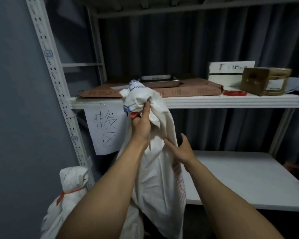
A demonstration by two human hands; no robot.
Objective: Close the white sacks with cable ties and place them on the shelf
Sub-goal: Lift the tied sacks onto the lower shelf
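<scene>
Inspection found the sack (155, 169) hanging in front of the shelf (214, 100). Its bunched neck rose just above the shelf's front edge and its body hung well below it. The left grip (141, 125) was curled tight round the neck, just below the shelf edge, and the end of a red tie (134, 115) showed beside its thumb. The right grip (181, 149) was lower, below the shelf, with fingers spread and fingertips against the side of the sack, holding nothing. A second sack (66, 195) stood below the shelf's left end, its neck bound with a red band (71, 192). A handwritten paper sign (105, 130) hung from the shelf's front edge near its left end. On the shelf lay flat cardboard (188, 90) carrying a metal tray (159, 80). Towards the shelf's right end were a loop of red ties (234, 92), a brown box (264, 81) and a white box (231, 69) behind.
</scene>
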